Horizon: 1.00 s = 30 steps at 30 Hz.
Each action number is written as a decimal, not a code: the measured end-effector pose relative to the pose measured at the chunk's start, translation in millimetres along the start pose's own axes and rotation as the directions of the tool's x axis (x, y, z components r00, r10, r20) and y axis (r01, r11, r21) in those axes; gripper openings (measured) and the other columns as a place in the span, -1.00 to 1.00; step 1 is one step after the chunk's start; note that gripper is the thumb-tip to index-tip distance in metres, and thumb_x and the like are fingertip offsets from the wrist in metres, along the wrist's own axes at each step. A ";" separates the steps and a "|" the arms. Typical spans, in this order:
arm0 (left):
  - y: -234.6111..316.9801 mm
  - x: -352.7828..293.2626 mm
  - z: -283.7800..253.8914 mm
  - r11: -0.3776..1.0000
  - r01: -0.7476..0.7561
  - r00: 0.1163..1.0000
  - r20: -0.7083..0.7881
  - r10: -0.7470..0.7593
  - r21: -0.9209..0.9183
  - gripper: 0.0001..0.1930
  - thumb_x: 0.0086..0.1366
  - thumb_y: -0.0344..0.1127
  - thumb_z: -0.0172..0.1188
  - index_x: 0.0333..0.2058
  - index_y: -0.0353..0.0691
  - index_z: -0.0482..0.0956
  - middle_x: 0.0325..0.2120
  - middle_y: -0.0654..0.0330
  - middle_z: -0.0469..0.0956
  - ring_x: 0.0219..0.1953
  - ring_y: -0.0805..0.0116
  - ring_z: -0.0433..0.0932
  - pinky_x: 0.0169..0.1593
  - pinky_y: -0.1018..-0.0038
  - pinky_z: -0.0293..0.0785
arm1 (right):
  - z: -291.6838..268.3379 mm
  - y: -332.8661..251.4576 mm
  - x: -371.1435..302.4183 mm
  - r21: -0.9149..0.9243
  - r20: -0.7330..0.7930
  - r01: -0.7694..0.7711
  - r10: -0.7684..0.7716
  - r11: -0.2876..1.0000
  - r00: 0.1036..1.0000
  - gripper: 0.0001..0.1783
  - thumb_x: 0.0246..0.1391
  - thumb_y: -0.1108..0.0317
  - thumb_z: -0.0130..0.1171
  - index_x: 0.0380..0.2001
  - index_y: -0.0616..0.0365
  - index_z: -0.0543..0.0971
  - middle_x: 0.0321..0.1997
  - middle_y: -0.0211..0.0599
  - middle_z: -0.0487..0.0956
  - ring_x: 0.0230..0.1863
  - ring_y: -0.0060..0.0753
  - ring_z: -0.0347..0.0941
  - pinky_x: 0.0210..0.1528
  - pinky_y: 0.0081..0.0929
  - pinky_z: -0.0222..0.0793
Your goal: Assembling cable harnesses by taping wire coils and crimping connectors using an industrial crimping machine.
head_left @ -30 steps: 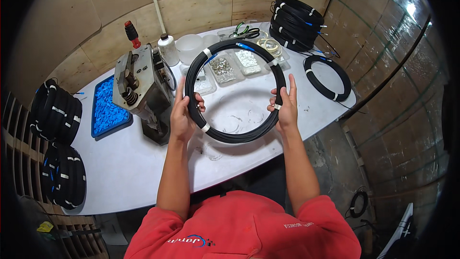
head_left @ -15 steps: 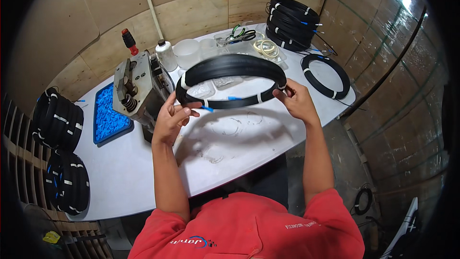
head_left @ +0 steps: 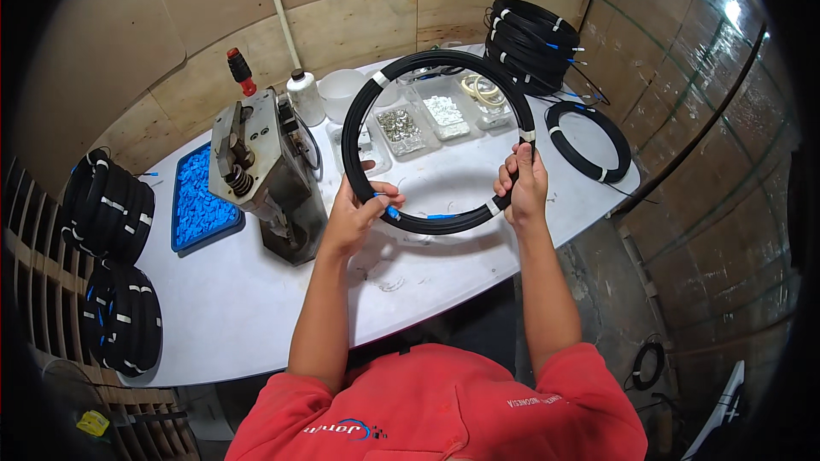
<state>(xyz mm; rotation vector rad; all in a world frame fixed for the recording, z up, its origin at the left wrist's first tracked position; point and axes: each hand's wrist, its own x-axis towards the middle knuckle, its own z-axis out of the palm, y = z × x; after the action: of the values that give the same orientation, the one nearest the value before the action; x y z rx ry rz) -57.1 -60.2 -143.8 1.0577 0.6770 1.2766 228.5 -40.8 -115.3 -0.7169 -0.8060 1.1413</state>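
A coil of black cable point(head_left: 437, 60), bound with white tape bands, is held up above the table between my two hands. My left hand point(head_left: 360, 209) grips its lower left side, with thumb and fingers beside a blue connector point(head_left: 392, 212). My right hand point(head_left: 524, 181) is wrapped round the lower right side, between two white bands. Another blue piece point(head_left: 442, 217) shows along the inner lower edge of the coil. Through the ring I see clear trays, one with small metal parts point(head_left: 400, 131) and one with small white parts point(head_left: 447, 113).
A metal bench press point(head_left: 256, 149) with a red-handled tool stands left of the coil. Beside it lies a blue tray point(head_left: 177, 239) of small blue pieces. Stacked cable coils stand at the far right point(head_left: 530, 43) and left point(head_left: 107, 209); a single coil point(head_left: 559, 141) lies at right.
The coil has turned from nearly edge-on to facing me as a full ring. My left hand has shifted right, and the trays behind now show through the ring.
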 end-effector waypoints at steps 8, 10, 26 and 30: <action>-20.7 2.1 0.8 0.996 -0.066 0.986 -0.151 0.075 0.061 -0.59 0.25 -0.55 0.14 0.04 -0.29 0.25 -0.32 0.09 0.58 -0.21 0.22 0.67 -0.18 0.40 0.55 | -0.7 0.2 -7.2 -0.067 -0.004 -0.038 0.038 0.997 0.999 -0.61 0.37 -0.04 0.01 -0.16 0.09 0.33 -0.50 -0.53 0.28 -0.64 -0.72 0.16 -0.64 -0.65 0.18; -19.7 4.9 0.1 0.993 -0.038 0.972 -0.234 0.012 -0.108 -0.75 0.33 -0.44 0.13 -0.07 -0.25 0.33 -0.42 0.17 0.51 -0.33 0.30 0.61 -0.25 0.37 0.54 | 1.1 0.4 -7.7 -0.075 0.004 -0.049 0.049 0.996 0.999 -0.61 0.37 -0.04 0.01 -0.14 0.09 0.34 -0.50 -0.53 0.29 -0.64 -0.73 0.16 -0.64 -0.66 0.18; -5.1 2.5 4.5 0.943 -0.057 0.914 -0.397 -0.083 -0.328 -0.80 0.39 -0.34 0.09 -0.07 -0.23 0.38 -0.50 0.25 0.42 -0.43 0.38 0.52 -0.20 0.34 0.58 | 16.8 -5.2 -22.4 -0.037 0.040 -0.134 0.135 0.990 0.990 -0.69 0.40 0.19 0.00 0.06 0.12 0.38 -0.43 -0.48 0.38 -0.62 -0.69 0.25 -0.62 -0.67 0.25; -3.3 -3.0 0.1 0.969 -0.096 0.957 -0.289 0.028 -0.226 -0.75 0.38 -0.33 0.15 -0.05 -0.26 0.38 -0.42 0.23 0.47 -0.38 0.38 0.54 -0.18 0.36 0.57 | 0.3 6.2 -16.7 0.024 0.066 -0.152 0.150 0.988 0.986 -0.79 0.37 0.20 0.06 -0.12 0.10 0.41 -0.45 -0.46 0.40 -0.62 -0.68 0.30 -0.63 -0.65 0.27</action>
<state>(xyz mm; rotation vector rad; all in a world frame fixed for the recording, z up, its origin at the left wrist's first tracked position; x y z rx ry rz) -56.2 -63.0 -147.1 0.7105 0.6887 1.5410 221.7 -55.1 -123.3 -0.7302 -0.7976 1.3158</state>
